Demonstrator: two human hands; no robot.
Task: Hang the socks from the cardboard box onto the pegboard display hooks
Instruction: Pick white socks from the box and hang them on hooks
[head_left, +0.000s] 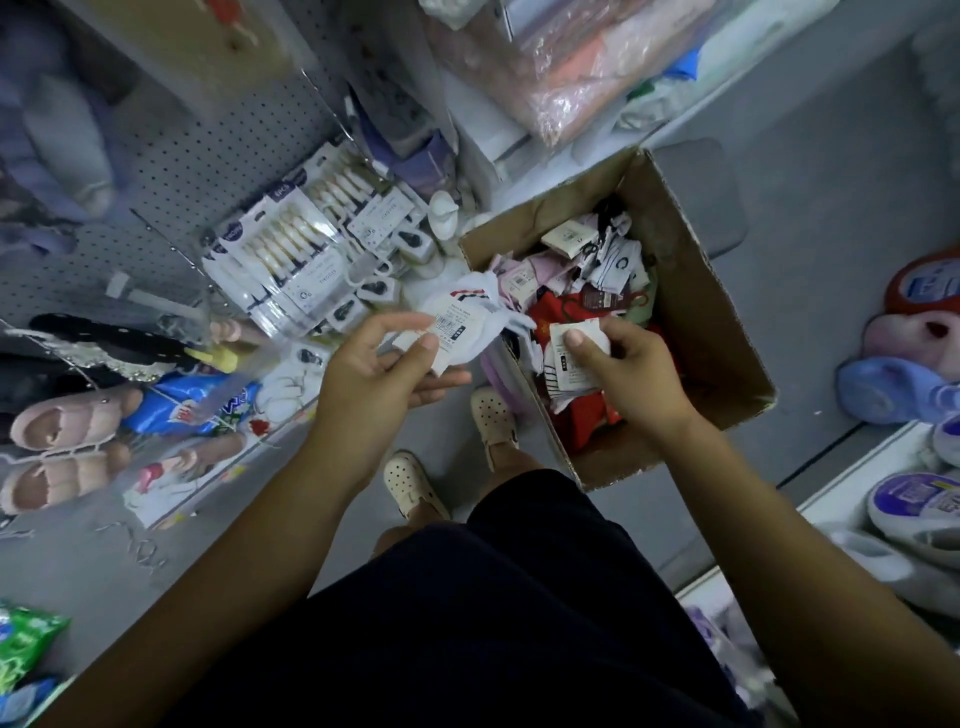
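Standing over dark shorts and cream clogs (410, 486), looking down. Left hand (387, 364) pinching a white sock pair (470, 312) by its barcode tag, thumb on the card, fingers closed beneath. Right hand (631, 366) clamping a second tagged pair (569, 358), white with dark stripes, thumb pressed on its label, low over the near end of the cardboard box (711, 332).

Probably sorting: keeping each grip on the card header, turning the hook hole upward, matching styles before reaching across to a peg.

Lying beyond, loose in the box: red, pink and white socks (587, 275). Hanging further left on the pegboard (208, 156): boxed sock packs (291, 244). Printing on tags and packs too blurred for reading; no brand legible.
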